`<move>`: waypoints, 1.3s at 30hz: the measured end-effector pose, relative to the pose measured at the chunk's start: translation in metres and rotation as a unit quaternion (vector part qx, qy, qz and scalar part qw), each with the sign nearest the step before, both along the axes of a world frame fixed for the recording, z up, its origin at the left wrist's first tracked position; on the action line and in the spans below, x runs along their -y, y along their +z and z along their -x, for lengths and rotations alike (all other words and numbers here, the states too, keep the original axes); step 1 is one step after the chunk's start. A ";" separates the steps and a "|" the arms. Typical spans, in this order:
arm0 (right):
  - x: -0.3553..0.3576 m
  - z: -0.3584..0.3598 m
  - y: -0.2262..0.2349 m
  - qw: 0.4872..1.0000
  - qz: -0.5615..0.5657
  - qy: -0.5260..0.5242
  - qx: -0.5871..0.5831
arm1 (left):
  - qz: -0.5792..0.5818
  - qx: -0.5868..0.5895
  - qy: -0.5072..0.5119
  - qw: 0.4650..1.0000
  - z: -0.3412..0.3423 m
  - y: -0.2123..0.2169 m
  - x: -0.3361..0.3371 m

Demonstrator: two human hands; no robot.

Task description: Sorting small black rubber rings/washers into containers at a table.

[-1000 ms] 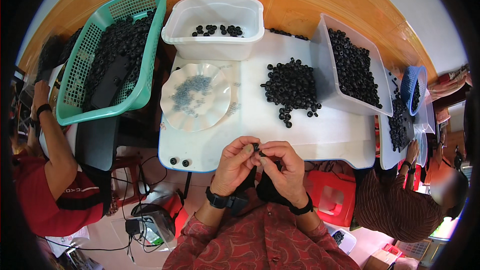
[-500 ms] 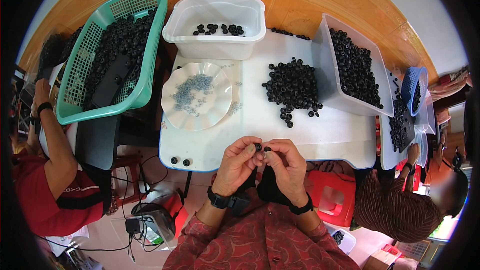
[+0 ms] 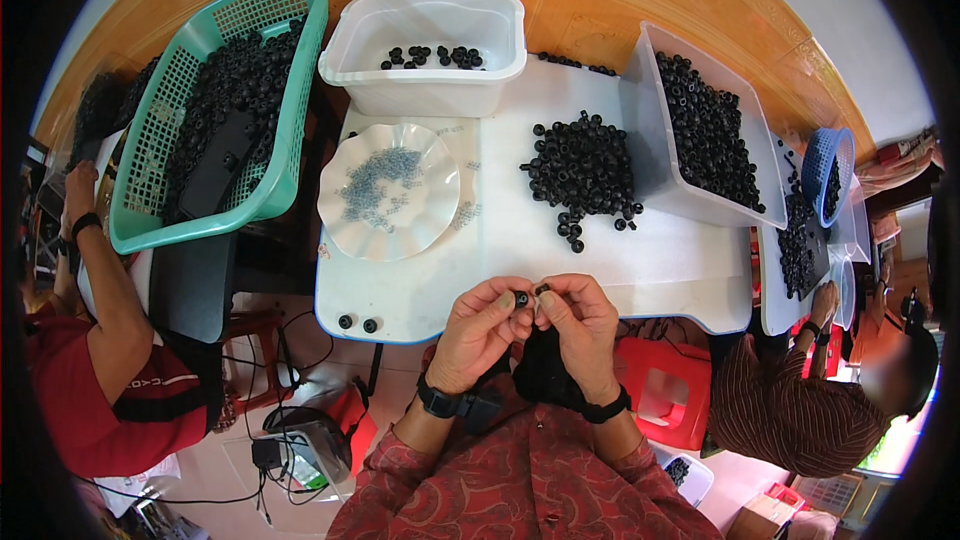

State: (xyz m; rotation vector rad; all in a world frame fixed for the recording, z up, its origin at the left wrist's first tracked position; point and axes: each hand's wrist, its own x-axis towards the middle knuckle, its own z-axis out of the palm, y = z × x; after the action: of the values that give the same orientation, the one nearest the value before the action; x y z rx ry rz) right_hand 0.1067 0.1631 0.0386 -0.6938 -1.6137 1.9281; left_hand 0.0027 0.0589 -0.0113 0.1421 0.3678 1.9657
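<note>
Both hands have barely moved since before. My left hand (image 3: 485, 325) pinches a small black rubber ring (image 3: 521, 298) just past the white worktop (image 3: 600, 260) edge; my right hand (image 3: 580, 325) pinches a tiny brownish piece (image 3: 543, 289). I think I'm fitting them together, so next needs careful lining up.

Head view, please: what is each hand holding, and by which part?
The left hand pinches a small black round ring by its rim at the fingertips; the right hand pinches something tiny, unidentifiable.

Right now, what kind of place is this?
Probably a small workshop where people put little parts together by hand: a loose heap of small black rubber rings on the white table, a green plastic basket full of them, and a clear scalloped plate of tiny pieces.
</note>
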 end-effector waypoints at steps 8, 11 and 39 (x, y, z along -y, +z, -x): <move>-0.002 -0.002 0.001 1.000 -0.015 0.007 0.009 | -0.002 -0.021 -0.004 1.000 0.000 0.004 0.000; -0.002 -0.002 0.002 0.999 -0.035 0.010 0.018 | 0.016 -0.028 -0.003 0.999 -0.001 0.007 0.001; 0.008 0.007 0.018 0.955 -0.295 0.033 0.022 | 0.053 0.012 0.009 0.999 0.002 0.006 0.001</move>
State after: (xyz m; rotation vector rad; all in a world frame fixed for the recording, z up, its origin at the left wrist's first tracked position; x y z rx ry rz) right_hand 0.1001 0.1547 0.0566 -0.4372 -2.1183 1.3545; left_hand 0.0003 0.0581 -0.0052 0.0486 0.4576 1.9593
